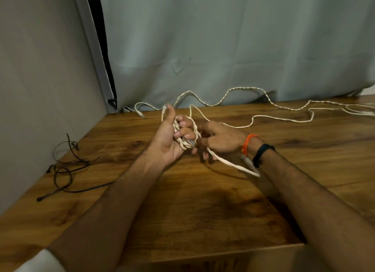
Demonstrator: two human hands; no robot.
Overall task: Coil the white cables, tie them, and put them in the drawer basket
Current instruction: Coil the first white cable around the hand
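Head view: left hand (pixel 168 138) clamps the thin white braided cable (pixel 183 139) coiled round its fingers above the wooden surface (pixel 203 200); right hand (pixel 221 140) pinches the trailing strand. Risk: slack tension lets loops slip off.

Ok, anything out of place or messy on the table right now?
Mostly the uncoiled white cable: it straggles across the far side of the table and off the right edge. Dark ties lie tangled at left. No drawer basket in view.

White cable (pixel 239 89) (twisted, cream-tinged), dark black cord (pixel 67 170), brown wood-grain surface (pixel 203 200), orange wrist thread (pixel 248 143).
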